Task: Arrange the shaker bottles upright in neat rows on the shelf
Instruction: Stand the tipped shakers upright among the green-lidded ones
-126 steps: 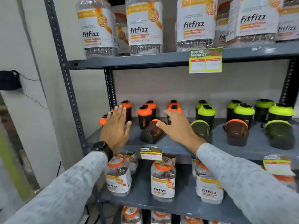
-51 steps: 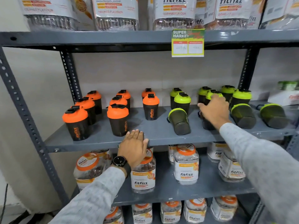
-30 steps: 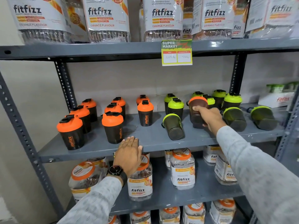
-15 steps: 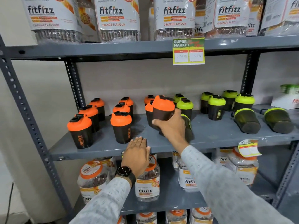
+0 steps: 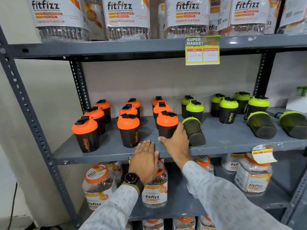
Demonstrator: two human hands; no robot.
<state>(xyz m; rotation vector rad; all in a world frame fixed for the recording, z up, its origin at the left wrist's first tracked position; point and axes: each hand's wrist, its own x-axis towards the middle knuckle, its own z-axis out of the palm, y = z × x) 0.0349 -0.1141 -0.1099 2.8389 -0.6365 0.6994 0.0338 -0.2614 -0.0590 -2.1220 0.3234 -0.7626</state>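
Orange-lidded shaker bottle (image 5: 166, 126) stands upright on the grey metal shelf (image 5: 224, 138); my right hand (image 5: 177, 143) cups its smooth dark base, left hand (image 5: 144, 161) lies flat, holding nothing, on the shelf's front lip.

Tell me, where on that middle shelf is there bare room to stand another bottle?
Bare shelf lies between the tipped green bottle by the right hand and the two tipped ones farther right. The left hand rests on a bare front edge. The upright rows behind are crowded.

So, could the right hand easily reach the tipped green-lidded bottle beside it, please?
Probably yes: the right hand is at the orange-lidded bottle, right next to the tipped green-lidded bottle, with nothing between them.
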